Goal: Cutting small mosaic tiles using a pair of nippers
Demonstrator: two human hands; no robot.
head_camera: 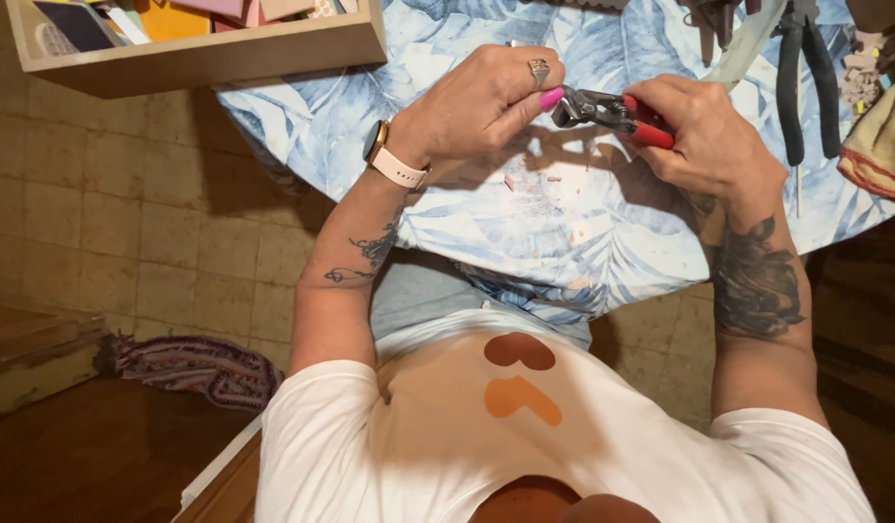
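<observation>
Near table edge (602,281), right hand (704,136) grips nippers (612,111)

Over the round surface (370,136) draped in a blue leaf-print cloth, the left hand (481,102) pinches something small at the metal jaws of red-handled nippers (612,113), clasped in the right hand (704,136). Black-handled pliers (805,77) lie just beyond; a wooden tray (205,58) sits at the surface's edge.

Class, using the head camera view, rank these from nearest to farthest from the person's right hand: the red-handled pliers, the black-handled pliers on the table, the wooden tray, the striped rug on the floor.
1. Red-handled pliers: gripped in the right hand.
2. Black-handled pliers: lying on the table just beyond that hand.
3. Wooden tray: at the table's far opposite edge, past the left hand.
4. Striped rug: down on the floor, farthest.
</observation>
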